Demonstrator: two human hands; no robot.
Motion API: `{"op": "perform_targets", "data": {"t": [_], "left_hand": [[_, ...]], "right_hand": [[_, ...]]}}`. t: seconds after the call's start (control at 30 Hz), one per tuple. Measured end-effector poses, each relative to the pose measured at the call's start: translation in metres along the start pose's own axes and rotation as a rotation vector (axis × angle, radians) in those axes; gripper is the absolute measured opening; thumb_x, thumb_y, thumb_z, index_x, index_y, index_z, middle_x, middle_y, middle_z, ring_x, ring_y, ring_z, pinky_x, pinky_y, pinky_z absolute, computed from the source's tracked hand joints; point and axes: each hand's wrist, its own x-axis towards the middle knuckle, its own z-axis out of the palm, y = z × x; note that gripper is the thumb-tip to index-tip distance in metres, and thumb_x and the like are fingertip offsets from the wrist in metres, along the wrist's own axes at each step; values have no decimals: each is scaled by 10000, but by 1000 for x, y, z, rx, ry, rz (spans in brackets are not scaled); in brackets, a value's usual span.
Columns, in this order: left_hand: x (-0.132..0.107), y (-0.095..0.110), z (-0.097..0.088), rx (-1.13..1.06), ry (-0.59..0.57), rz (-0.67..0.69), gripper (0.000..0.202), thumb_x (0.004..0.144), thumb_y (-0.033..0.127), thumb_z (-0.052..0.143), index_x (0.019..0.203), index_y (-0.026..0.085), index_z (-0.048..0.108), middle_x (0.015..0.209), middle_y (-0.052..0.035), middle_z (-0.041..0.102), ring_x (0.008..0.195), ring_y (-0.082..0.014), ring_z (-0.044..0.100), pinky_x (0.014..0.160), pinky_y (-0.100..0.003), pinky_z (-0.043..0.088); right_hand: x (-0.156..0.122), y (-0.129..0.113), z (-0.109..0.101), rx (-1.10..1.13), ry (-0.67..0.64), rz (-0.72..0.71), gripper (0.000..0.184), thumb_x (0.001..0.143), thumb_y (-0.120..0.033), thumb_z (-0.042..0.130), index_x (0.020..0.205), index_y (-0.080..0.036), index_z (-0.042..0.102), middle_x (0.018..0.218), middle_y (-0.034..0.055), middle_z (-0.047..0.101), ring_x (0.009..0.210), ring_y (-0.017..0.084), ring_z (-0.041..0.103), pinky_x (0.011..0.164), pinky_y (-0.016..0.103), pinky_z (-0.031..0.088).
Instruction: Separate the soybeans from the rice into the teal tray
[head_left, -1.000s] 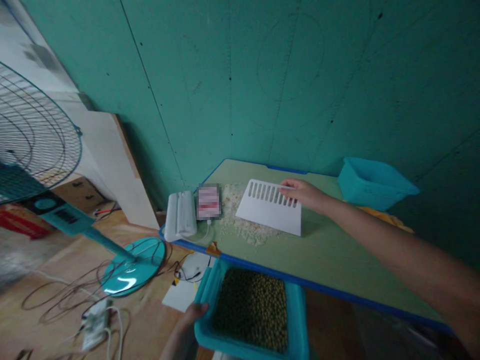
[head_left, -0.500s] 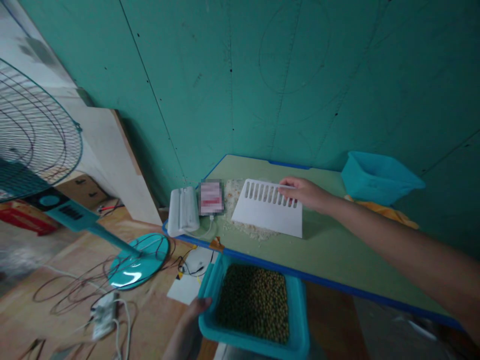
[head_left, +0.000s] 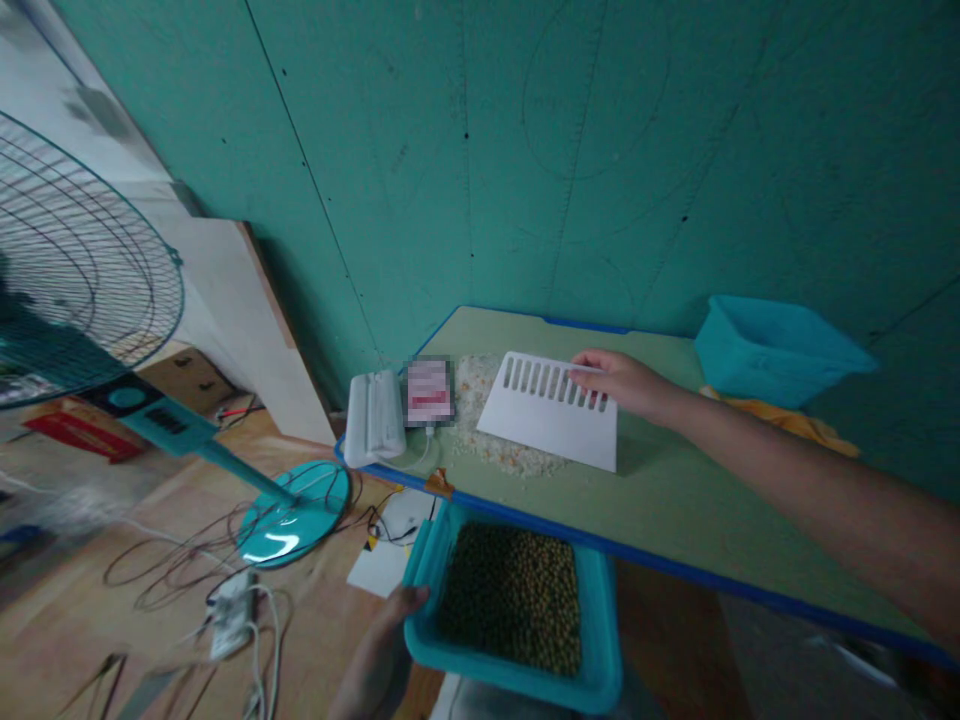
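My right hand (head_left: 619, 382) grips the slotted top edge of a white flat scraper (head_left: 551, 425), which stands tilted on the table. Beside and under it lies a spread of pale grains like rice (head_left: 480, 390), with a few orange bits among them. My left hand (head_left: 390, 620) holds the left rim of a turquoise basin (head_left: 607, 640), thumb over the edge, just below the table's front edge. Inside the basin are green beans (head_left: 476, 590) on the left and yellowish beans (head_left: 551, 600) on the right.
A white case-like device (head_left: 375, 418) and a blurred-out pink-white item (head_left: 429, 392) with a cable sit at the table's left end. Back right stands a turquoise bin (head_left: 776, 355) by an orange cloth (head_left: 795, 420). Left are a standing fan (head_left: 296, 515), floor cables and a power strip (head_left: 232, 615).
The whole view has shifted slightly, so things appear a little further right. My right hand still grips the scraper, and my left hand still holds the basin.
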Motion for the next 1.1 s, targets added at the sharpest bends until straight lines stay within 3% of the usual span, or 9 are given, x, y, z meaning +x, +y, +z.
{"op": "perform_targets", "data": {"t": [0.3,0.63,0.87,1.1], "left_hand": [[-1,0,1,-26,10,-9,168,605,217,692,768,222,733,776,-1,771,1024,-317,607,874,-410,484],[-3,2,1,-14,-19,-2,183,669,203,621,797,255,740,829,28,768,1001,-266,626,834,-322,503],[-1,0,-3,-26,-37,-32,167,638,228,644,770,231,745,802,-1,770,1016,-272,617,858,-324,485],[-4,2,0,8,-51,-11,154,617,243,670,751,225,743,787,8,771,962,-263,645,848,-308,488]], "right_hand": [[-3,1,7,37,-27,14,136,744,-337,529,732,-203,507,610,-33,498,529,108,467,519,248,356],[-10,-5,15,28,-79,0,162,760,-359,526,753,-198,510,611,-43,471,532,102,460,521,241,351],[-8,-3,9,31,-31,12,120,768,-312,517,764,-192,515,624,-34,494,535,103,463,520,243,357],[-11,-2,15,41,-85,58,128,779,-320,510,755,-195,505,604,-40,479,514,95,455,503,232,342]]}}
